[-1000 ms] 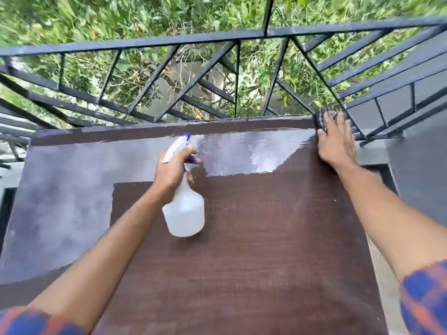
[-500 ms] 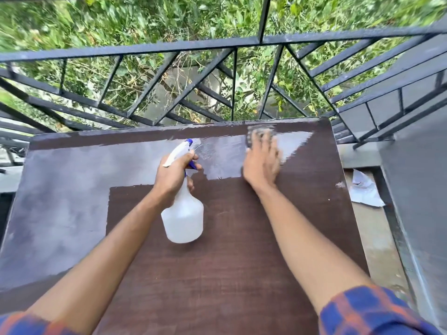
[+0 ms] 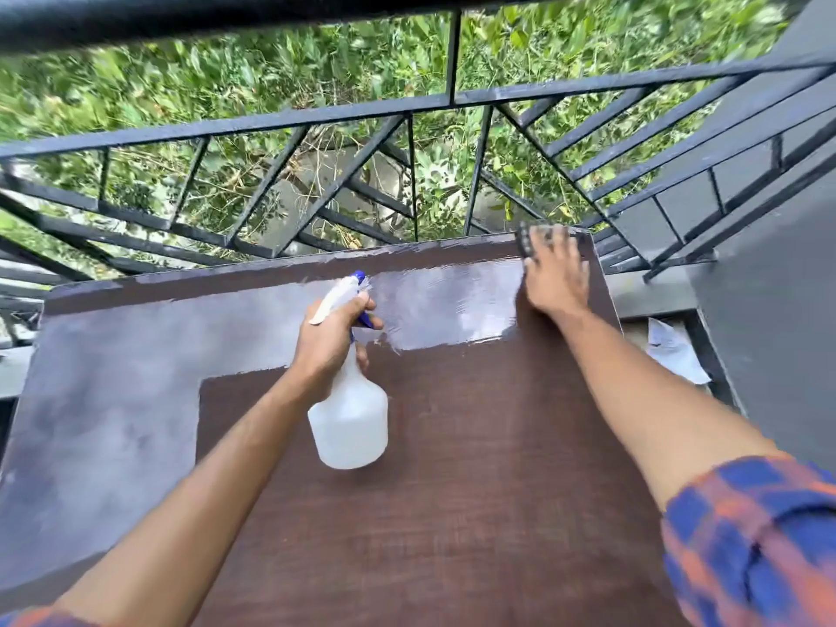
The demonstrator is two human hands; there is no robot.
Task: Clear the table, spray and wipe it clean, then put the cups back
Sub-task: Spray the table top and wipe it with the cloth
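Note:
A dark brown wooden table (image 3: 452, 513) fills the view, with a wet shiny band along its far and left parts. My left hand (image 3: 332, 341) grips the neck of a translucent white spray bottle (image 3: 350, 423) with a blue trigger, held just above the table's middle. My right hand (image 3: 554, 276) lies flat with fingers straight, pressing a dark cloth (image 3: 527, 237) onto the table's far right corner. Only the cloth's edge shows past my fingers. No cups are in view.
A black metal railing (image 3: 407, 110) runs right behind the table's far edge, with green foliage below it. A grey wall (image 3: 778, 310) stands to the right. A crumpled white paper (image 3: 674, 350) lies on the floor beside the table's right edge.
My right hand swept the cloth from the far right corner to the middle of the far edge and back to the right corner. The left hand with the bottle stayed nearly still.

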